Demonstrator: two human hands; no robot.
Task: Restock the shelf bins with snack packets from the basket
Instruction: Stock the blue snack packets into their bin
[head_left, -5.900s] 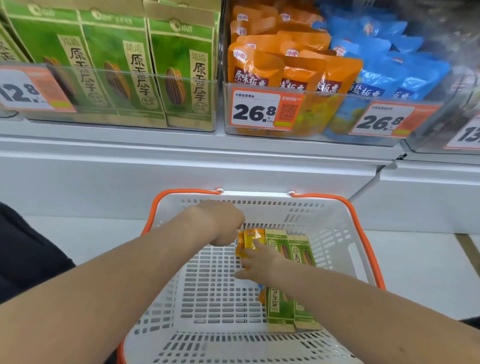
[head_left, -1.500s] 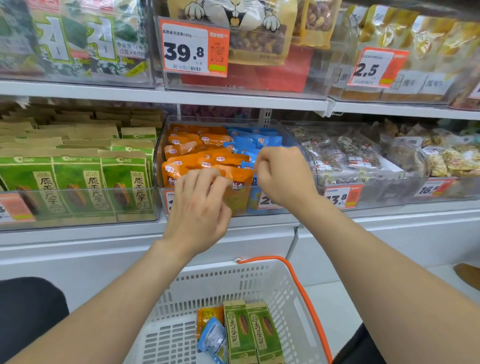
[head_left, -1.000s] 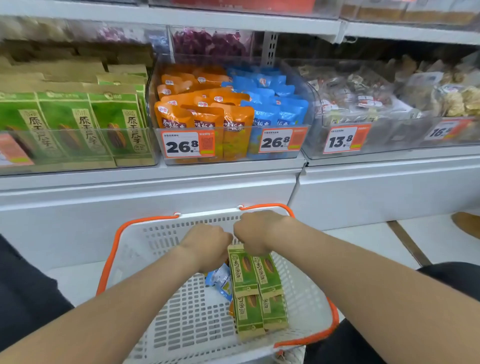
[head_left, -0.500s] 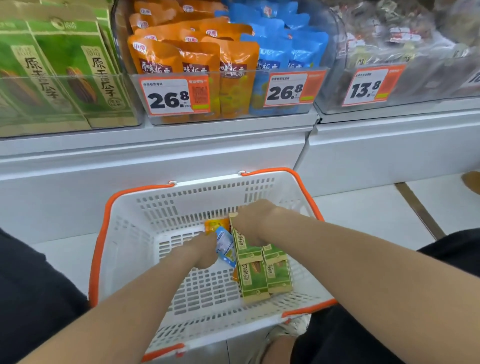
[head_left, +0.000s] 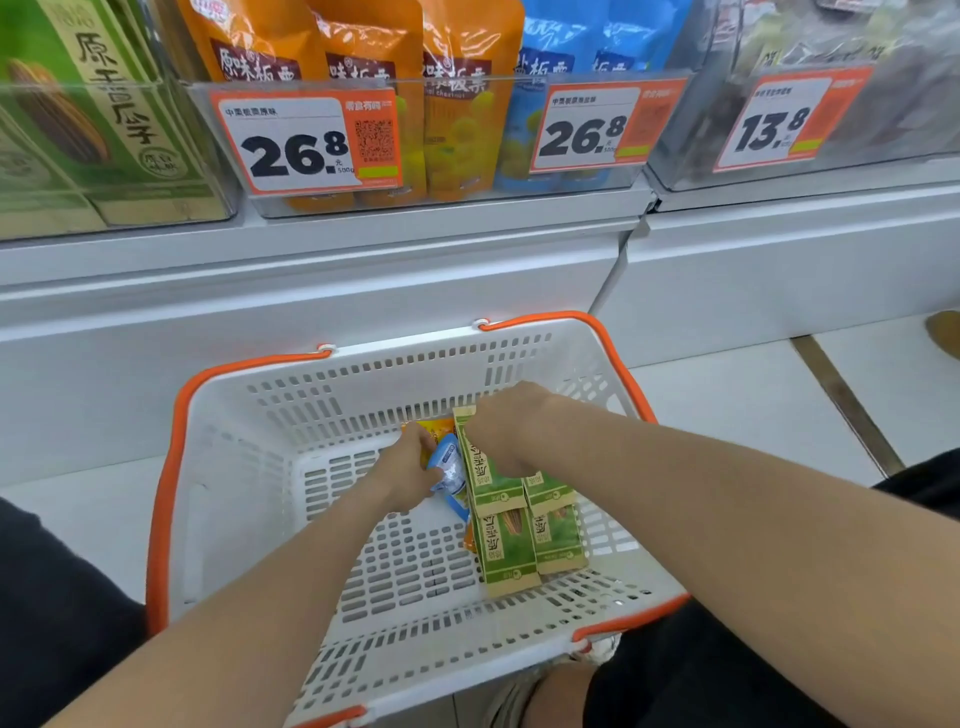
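The left hand (head_left: 410, 467) pinches a small blue snack packet (head_left: 451, 470) low inside the white slotted plastic basket (head_left: 234, 467). The right hand (head_left: 506, 428) rests on the green paper snack packets (head_left: 506, 540) just beside it; its fingers are hidden, so its grip cannot be determined. Above, a clear shelf bin (head_left: 467, 205) tagged 26.8 holds orange pouches (head_left: 363, 47).

Looks like a grocery shop aisle. Shows clear shelf bins (head_left: 519, 201) packed with orange packets (head_left: 363, 47), blue packets (head_left: 571, 41) and green packets (head_left: 88, 104), fronted by printed price tags (head_left: 306, 143) such as 26.8 and 13.8. Has an orange-rimmed white shopping basket (head_left: 166, 493) on the floor (head_left: 753, 395) below.
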